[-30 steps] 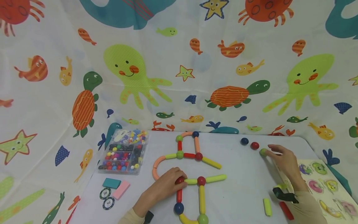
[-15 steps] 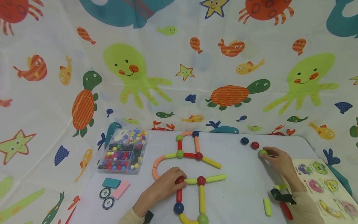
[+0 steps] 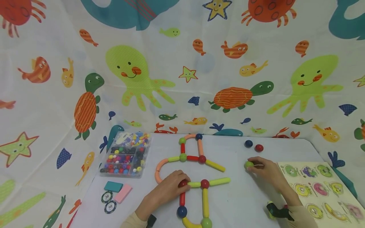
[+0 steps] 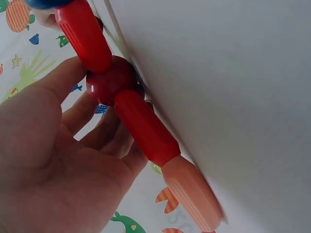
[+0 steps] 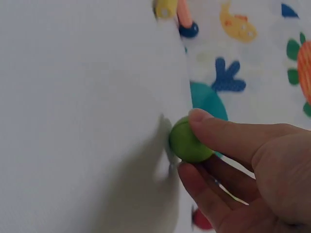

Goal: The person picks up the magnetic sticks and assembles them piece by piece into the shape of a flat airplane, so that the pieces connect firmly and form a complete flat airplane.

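My left hand (image 3: pixel 171 186) pinches a red ball (image 4: pixel 109 80) between thumb and fingers. That ball joins a red rod (image 4: pixel 146 127) and other pieces of a chain of magnetic rods and balls on the table. In the head view, a yellow rod (image 3: pixel 215 165) and a yellow-green rod (image 3: pixel 220 181) point right from the chain, each with a free end. Thumb and fingertips of my right hand (image 3: pixel 266 172) grip a loose green ball (image 5: pixel 187 143), right of those ends. Whether it touches the table is unclear. A blue ball (image 3: pixel 249 143) and another red ball (image 3: pixel 259 148) lie behind it.
A compartment box (image 3: pixel 121 175) of beads stands at the back left. Nearer are a teal block (image 3: pixel 113 186), a pink block (image 3: pixel 124 193) and two chips (image 3: pixel 110 206). A fruit-picture board (image 3: pixel 313 177) lies at the right. My right wrist partly covers loose rods.
My right hand has taken hold of the green ball and carried it left, away from the blue and red balls. The left hand has stayed on its red ball.
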`<control>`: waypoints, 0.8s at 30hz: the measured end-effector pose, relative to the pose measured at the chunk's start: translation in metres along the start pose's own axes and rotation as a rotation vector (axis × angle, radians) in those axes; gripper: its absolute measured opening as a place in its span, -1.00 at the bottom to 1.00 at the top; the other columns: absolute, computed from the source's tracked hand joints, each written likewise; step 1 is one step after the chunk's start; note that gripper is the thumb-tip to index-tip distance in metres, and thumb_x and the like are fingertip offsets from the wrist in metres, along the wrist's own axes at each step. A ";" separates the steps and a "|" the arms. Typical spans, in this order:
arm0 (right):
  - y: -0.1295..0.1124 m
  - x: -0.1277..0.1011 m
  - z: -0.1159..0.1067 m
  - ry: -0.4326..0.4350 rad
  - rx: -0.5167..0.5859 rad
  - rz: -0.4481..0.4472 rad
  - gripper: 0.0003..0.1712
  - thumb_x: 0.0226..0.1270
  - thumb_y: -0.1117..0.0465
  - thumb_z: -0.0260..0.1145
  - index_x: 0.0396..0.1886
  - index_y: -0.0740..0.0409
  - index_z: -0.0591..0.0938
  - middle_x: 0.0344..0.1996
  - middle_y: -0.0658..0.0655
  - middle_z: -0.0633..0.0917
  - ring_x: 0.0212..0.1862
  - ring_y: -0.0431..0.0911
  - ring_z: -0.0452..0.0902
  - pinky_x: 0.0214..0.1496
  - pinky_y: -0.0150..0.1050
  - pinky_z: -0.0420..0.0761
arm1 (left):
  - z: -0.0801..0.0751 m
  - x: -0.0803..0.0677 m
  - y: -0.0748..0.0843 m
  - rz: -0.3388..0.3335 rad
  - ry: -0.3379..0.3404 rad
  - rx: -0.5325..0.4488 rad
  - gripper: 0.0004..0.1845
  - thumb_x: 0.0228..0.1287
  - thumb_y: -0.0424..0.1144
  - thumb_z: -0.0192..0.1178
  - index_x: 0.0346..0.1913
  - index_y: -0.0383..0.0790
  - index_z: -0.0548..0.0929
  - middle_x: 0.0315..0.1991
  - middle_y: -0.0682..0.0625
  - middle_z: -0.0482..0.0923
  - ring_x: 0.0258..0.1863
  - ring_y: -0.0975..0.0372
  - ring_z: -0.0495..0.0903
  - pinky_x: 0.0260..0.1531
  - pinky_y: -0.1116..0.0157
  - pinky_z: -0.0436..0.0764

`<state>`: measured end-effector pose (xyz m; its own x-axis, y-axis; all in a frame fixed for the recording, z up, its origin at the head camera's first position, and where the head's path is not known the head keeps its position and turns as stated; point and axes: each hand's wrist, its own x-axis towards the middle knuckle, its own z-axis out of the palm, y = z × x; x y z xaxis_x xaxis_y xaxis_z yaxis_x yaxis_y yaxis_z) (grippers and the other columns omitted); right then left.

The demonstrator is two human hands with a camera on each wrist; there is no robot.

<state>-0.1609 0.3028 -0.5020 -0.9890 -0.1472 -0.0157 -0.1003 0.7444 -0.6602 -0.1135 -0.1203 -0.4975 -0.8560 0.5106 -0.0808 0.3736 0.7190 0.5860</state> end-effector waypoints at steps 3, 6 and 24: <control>-0.014 -0.004 0.012 -0.036 0.025 -0.020 -0.52 0.30 0.04 0.47 0.18 0.05 0.65 0.10 0.13 0.71 0.07 0.02 0.68 0.08 -0.14 0.68 | 0.000 0.000 -0.001 0.003 0.003 0.002 -0.72 0.37 0.03 0.31 0.04 0.03 0.71 -0.14 0.23 0.55 -0.16 0.41 0.44 -0.06 0.40 0.58; -0.028 -0.007 0.023 -0.068 0.056 -0.059 -0.54 0.28 0.08 0.48 0.16 0.06 0.66 0.08 0.09 0.72 0.06 -0.02 0.66 0.08 -0.20 0.68 | 0.000 0.000 -0.001 0.009 0.006 0.002 -0.73 0.37 0.02 0.31 0.03 0.03 0.71 -0.14 0.23 0.55 -0.15 0.41 0.45 -0.06 0.40 0.59; -0.053 -0.003 0.054 -0.087 0.100 -0.085 -0.53 0.27 0.11 0.49 0.17 0.04 0.66 0.08 0.04 0.71 0.09 -0.06 0.66 0.16 -0.14 0.65 | -0.004 0.006 0.003 0.033 0.028 0.002 -0.73 0.40 0.01 0.29 0.04 0.01 0.70 -0.13 0.21 0.55 -0.12 0.39 0.48 -0.04 0.40 0.59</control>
<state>-0.1468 0.2289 -0.5075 -0.9639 -0.2657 -0.0184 -0.1677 0.6590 -0.7332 -0.1184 -0.1168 -0.4930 -0.8528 0.5208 -0.0387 0.4025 0.7028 0.5866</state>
